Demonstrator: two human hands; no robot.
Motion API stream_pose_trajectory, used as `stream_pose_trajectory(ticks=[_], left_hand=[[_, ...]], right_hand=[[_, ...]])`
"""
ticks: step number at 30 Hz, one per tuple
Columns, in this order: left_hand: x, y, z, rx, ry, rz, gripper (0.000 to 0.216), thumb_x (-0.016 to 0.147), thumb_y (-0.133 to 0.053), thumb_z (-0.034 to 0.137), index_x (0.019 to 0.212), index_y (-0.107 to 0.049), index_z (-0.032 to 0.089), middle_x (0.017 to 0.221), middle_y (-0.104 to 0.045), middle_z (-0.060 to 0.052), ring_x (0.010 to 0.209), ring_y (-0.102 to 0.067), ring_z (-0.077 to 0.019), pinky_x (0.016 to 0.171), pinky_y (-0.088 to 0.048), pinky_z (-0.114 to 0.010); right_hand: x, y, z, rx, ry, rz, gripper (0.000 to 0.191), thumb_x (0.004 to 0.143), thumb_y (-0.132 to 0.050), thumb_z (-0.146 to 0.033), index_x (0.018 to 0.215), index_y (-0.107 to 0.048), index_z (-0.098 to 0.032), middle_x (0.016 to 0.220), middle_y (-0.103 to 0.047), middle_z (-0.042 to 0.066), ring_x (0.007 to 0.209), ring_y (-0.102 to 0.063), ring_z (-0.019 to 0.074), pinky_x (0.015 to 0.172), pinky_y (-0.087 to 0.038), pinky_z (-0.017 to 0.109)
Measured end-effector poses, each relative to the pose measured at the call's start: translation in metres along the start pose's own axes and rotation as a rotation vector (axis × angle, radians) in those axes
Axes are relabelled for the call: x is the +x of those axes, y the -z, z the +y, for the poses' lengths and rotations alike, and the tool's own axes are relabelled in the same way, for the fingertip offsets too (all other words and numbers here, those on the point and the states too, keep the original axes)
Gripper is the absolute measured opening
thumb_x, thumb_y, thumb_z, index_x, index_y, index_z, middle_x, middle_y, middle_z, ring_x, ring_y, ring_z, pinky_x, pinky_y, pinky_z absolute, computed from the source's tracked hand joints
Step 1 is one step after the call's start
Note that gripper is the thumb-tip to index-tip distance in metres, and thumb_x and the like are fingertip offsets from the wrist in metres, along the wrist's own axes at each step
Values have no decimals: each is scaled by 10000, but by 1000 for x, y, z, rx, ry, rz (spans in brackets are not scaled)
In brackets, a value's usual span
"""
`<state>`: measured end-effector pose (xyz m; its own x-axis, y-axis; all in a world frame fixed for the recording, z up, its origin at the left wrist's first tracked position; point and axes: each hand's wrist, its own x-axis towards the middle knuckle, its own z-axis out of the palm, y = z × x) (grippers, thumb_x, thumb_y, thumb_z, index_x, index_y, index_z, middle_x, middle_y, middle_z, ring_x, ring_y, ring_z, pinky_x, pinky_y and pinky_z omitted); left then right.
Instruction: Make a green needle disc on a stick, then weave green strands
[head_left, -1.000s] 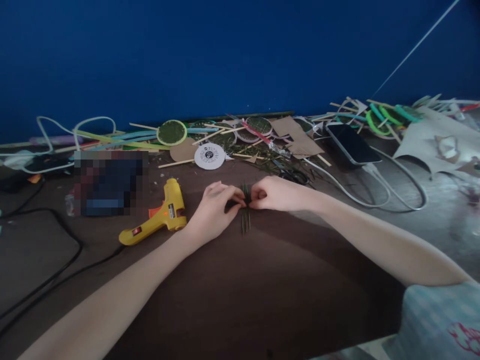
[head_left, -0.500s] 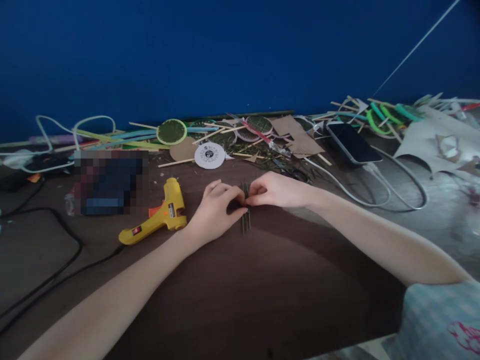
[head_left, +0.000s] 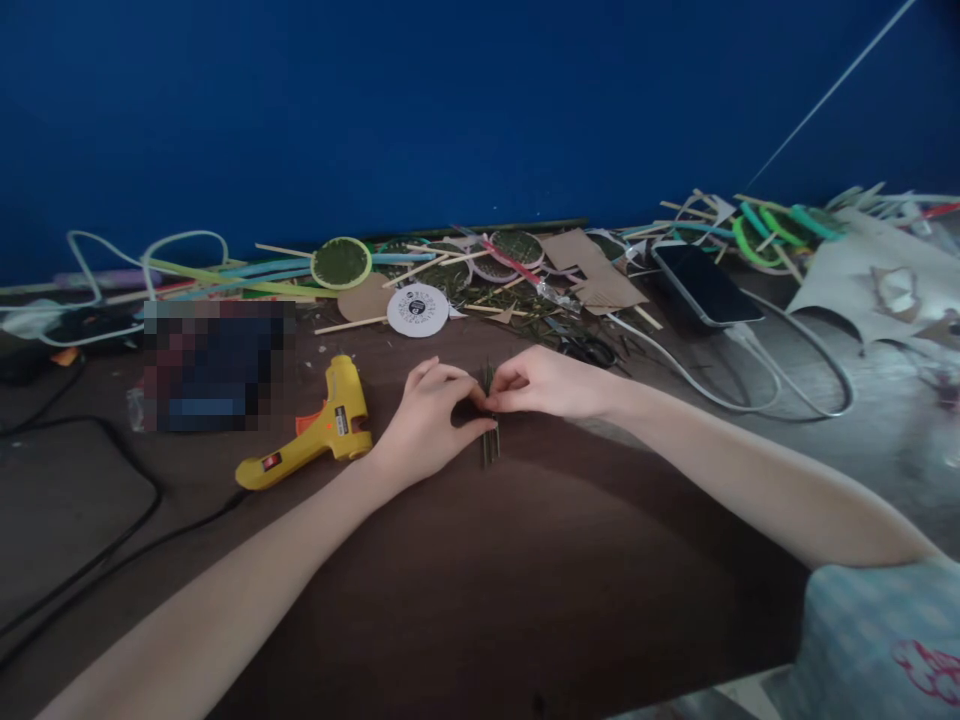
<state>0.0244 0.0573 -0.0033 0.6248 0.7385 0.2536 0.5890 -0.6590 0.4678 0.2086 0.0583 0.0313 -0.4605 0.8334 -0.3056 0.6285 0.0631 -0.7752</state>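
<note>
A small bundle of thin dark green strips [head_left: 490,440] lies upright on the dark table [head_left: 480,570] at mid-frame. My left hand [head_left: 427,420] pinches the bundle from the left, fingers curled. My right hand [head_left: 547,383] pinches the same bundle from the right, fingertips meeting those of the left at its middle. The ends of the strips stick out above and below the fingers.
A yellow glue gun [head_left: 311,430] with a black cord lies left of my hands. Along the blue wall lie sticks, green discs, cardboard pieces [head_left: 592,275], a white disc [head_left: 418,310], scissors [head_left: 589,350]. A phone [head_left: 705,285] with white cable sits at right.
My right hand has lifted slightly and its fingers have shifted on the bundle; the left hand stays pinched. The bundle remains in place.
</note>
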Motion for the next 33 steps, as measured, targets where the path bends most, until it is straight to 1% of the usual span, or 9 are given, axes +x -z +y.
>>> stream_pose_trajectory(ticks=[4,7,10,13,16,18,20,26,33], left_hand=[[0,0,0,6,8,4,173,688,-718,250,770,-581,184,950,-622,-27,1006,-564,-197,1071,-248,-480],[0,1,0,-4,10,-2,149,701,-704,244,766,-582,189,966,-623,-20,1026,-559,-198,1073,-239,-488],[0,1,1,-14,14,-11,128,712,-691,244,763,-586,190,983,-621,-24,1051,-548,-202,1076,-223,-497],[-1,2,1,-24,10,-12,83,744,-652,230,760,-581,190,968,-625,-28,1067,-542,-198,1076,-221,-489],[-2,3,1,-32,3,-4,39,778,-597,210,758,-568,194,926,-629,-19,1062,-546,-187,1077,-221,-477],[-2,3,1,-35,-2,-5,35,783,-574,201,751,-562,196,910,-628,-15,1049,-551,-185,1077,-217,-474],[-2,4,1,-35,-3,-12,39,776,-561,189,739,-559,197,903,-628,-12,1043,-551,-186,1076,-214,-473],[-1,4,3,-45,18,-40,57,740,-535,143,723,-538,197,903,-625,-13,1053,-541,-187,1078,-197,-477],[-2,5,3,-37,20,-54,60,718,-588,181,742,-535,197,938,-614,-29,1079,-528,-191,1089,-175,-480]], right_hand=[[-1,-3,-3,38,0,32,163,720,-617,-289,745,-671,-138,679,-631,6,626,-523,96,598,-361,223],[-2,-3,-4,30,-25,10,222,758,-566,-336,713,-655,-138,503,-520,-36,482,-435,74,517,-320,229],[-3,0,-2,42,12,-31,239,785,-505,-322,719,-650,-143,439,-450,-54,442,-401,75,490,-296,231],[-5,5,-2,25,48,-62,208,773,-496,-265,798,-671,-155,479,-470,-48,464,-419,77,495,-292,227],[-7,8,-3,-36,83,-64,185,753,-523,-239,842,-668,-167,616,-560,-21,525,-456,77,525,-306,224],[-10,8,-4,-101,111,-30,141,737,-544,-227,818,-645,-172,654,-569,-21,548,-461,77,538,-307,223],[-13,7,-5,-181,134,1,92,721,-561,-220,781,-615,-178,631,-543,-35,545,-449,76,536,-298,224],[-19,-1,-8,-403,254,-8,49,701,-551,-158,716,-588,-186,689,-548,-19,641,-470,103,578,-303,231],[-14,-1,-3,-345,299,-5,73,720,-528,-154,764,-581,-179,734,-575,3,658,-504,112,588,-333,229]])
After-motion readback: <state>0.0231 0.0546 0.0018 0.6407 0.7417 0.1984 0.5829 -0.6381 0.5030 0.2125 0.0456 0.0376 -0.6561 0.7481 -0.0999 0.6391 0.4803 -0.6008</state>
